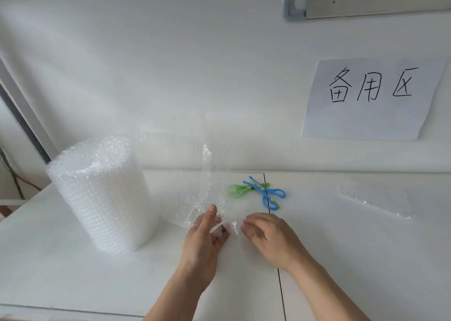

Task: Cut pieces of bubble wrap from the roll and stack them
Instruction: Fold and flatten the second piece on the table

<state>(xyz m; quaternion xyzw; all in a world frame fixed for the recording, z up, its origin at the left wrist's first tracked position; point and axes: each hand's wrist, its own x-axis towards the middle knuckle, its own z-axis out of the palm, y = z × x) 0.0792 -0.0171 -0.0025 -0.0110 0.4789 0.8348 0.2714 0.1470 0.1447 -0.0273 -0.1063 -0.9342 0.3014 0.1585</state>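
Roll: bubble wrap roll [102,194] stands upright on the left of the white bench [341,259], near the wall.
Loose sheet: unrolled bubble wrap sheet [205,174] trails from the roll's top toward the person, its free end at the hands.
Left hand [205,237]: thumb up, fingers curled, pinching the sheet's lower edge.
Right hand [266,235]: just beside the left, fingers bent over the sheet's corner; whether it actually grips cannot be told.
Scissors: blue scissors [267,194] lie crossed over green scissors [241,189] behind the hands, untouched.
Cut piece: one bubble wrap piece [375,196] lies flat at far right, well apart.
Handling: likely very light, limp and slippery, clear enough to lose its edges; best pinched at the edge and kept taut for cutting.
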